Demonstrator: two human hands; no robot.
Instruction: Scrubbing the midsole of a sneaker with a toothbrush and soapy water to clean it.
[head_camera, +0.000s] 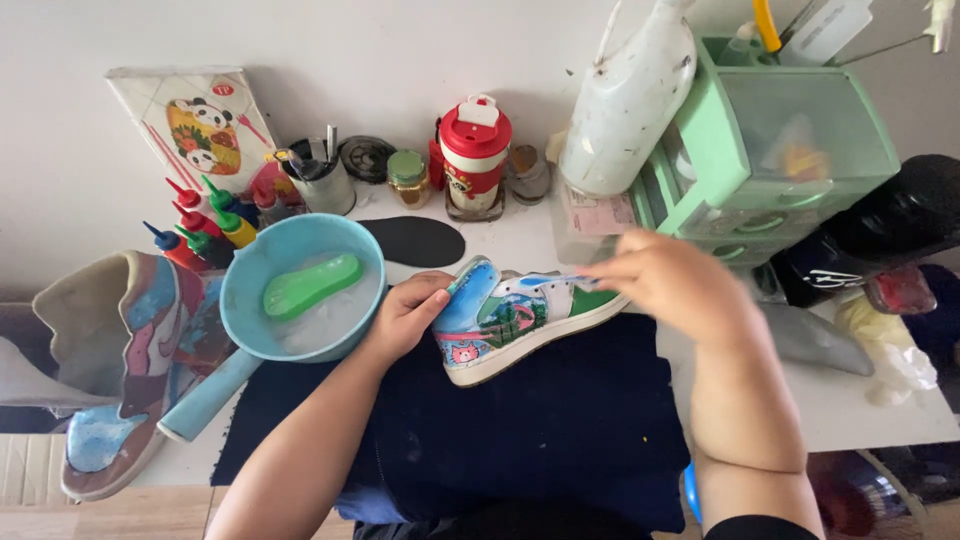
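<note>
A small painted sneaker (510, 322) with blue, green and pink pictures lies on its side on a dark blue cloth (560, 420). My left hand (405, 315) grips its heel end. My right hand (665, 280) is over the toe end, blurred, and seems to hold a thin blue tool (550, 281) against the upper. To the left stands a light blue basin (300, 295) with foamy water and a green brush (312, 284) in it.
A second painted sneaker (130, 370) rests at the left edge. Coloured paint bottles (205, 225), a black insole (415, 240), jars and a red-capped bottle (473, 155) line the wall. A green drawer unit (780, 140) and a white spray bottle (625, 100) stand at the right.
</note>
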